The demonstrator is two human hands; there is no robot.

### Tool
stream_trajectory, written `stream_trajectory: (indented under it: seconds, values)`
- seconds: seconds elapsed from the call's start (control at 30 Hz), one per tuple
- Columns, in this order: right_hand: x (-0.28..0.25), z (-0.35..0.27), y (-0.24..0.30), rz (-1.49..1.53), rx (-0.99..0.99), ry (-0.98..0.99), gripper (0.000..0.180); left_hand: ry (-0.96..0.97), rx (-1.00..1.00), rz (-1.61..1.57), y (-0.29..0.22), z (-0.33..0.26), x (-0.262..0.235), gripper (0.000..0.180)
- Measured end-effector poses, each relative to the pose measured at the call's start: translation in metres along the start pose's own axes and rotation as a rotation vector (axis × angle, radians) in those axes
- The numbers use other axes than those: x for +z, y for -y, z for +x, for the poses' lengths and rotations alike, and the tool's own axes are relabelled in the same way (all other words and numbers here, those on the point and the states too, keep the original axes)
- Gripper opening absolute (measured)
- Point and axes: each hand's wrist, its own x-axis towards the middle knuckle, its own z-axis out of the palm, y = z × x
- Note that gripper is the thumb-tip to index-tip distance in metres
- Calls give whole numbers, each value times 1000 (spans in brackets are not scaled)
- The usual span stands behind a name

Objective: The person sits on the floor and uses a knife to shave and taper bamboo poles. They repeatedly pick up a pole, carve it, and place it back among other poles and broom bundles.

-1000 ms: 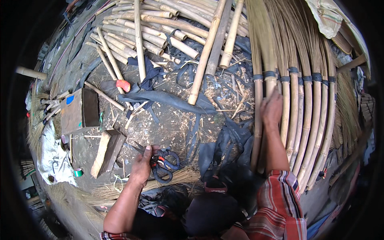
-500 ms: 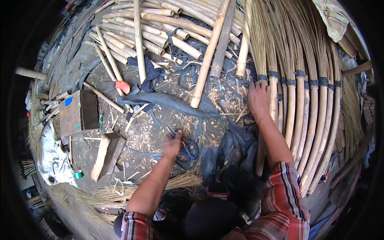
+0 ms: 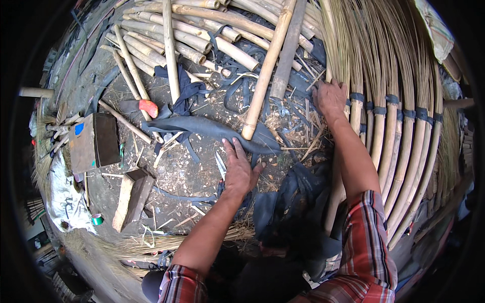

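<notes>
My left hand (image 3: pixel 240 170) is open, fingers stretched and thumb apart, with its fingertips at the edge of a long dark rubber strip (image 3: pixel 202 126). Just left of it a knife (image 3: pixel 220 164) lies on the ground, its pale blade pointing away from me. My right hand (image 3: pixel 331 98) is closed over the neck of the leftmost broom, where the bamboo handle (image 3: pixel 337 194) meets the bristles; the hand covers much of that joint. Beside it stretches a row of similar brooms (image 3: pixel 391 126) with dark bindings.
Cut bamboo poles (image 3: pixel 202 43) are piled at the far side, and one pole (image 3: pixel 262 86) reaches toward the strip. Dark rubber scraps (image 3: pixel 298 187) lie between my arms. To the left are a brown box (image 3: pixel 93 144), a wooden block (image 3: pixel 132 197) and a red object (image 3: pixel 148 108).
My left hand has let go of the knife and moved forward and right to the rubber strip. My right hand stays by the leftmost broom's neck, shifted slightly. The view has tilted a little.
</notes>
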Motion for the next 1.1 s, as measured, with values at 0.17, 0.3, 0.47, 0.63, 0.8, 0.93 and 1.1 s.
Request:
stream_trajectory:
  seconds: [0.17, 0.3, 0.47, 0.63, 0.8, 0.93, 1.1]
  values:
    - [15, 8, 17, 91, 13, -81, 47, 254, -231, 239, -25, 16, 19, 163]
    - [19, 18, 29, 101, 19, -67, 46, 362, -335, 346, -41, 28, 25, 172]
    - [-1, -1, 28, 55, -267, -95, 31, 388, -353, 428, -45, 34, 25, 172]
    - [-22, -41, 23, 600, -462, 693, 16, 412, -375, 424, -43, 38, 28, 169]
    - [-5, 16, 11, 613, 34, -216, 21, 378, -373, 429, -41, 39, 32, 174]
    - [23, 70, 8, 379, 52, -184, 25, 395, -367, 420, -40, 41, 32, 173]
    - [46, 94, 11, 192, 3, -193, 27, 416, -339, 368, -37, 41, 30, 171]
